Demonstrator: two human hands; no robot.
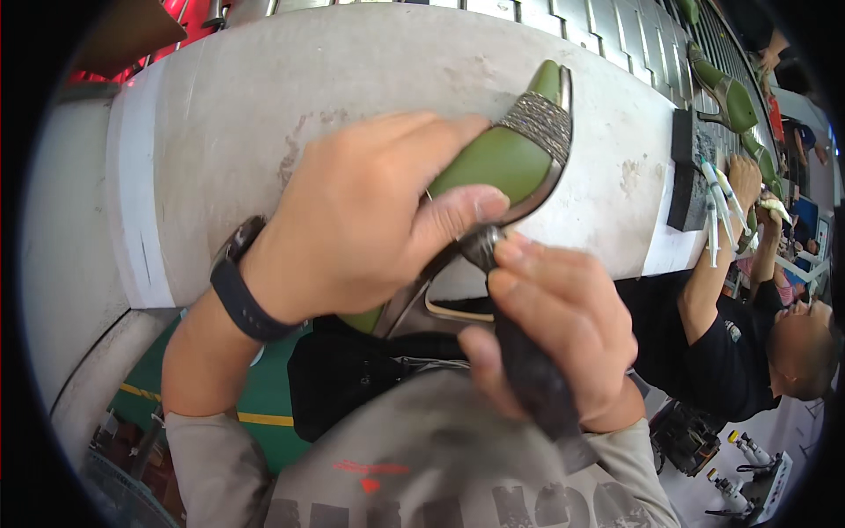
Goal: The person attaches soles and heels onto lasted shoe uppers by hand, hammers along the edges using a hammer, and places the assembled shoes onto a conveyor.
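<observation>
A strappy shoe (539, 123) sits on a green last (497, 165), its woven metallic band crossing near the toe and a dark shiny sole edge along its side. My left hand (361, 211) is closed round the middle of it, the thumb lying on the green surface. The toe points up and away over the pale worktop; the back end reaches down toward my body. In my right hand (572, 326) is a long dark grey object (532, 374), slightly blurred, whose kind I cannot make out. Its narrow shiny end meets the sole edge just below my left thumb.
The pale worktop (370, 62) is stained. Beyond it runs a metal slat conveyor (598, 31) carrying more green-lasted shoes (726, 92). A black block (691, 167) with syringes (717, 207) stands at the right. Beside me a co-worker in black (717, 352) is at work.
</observation>
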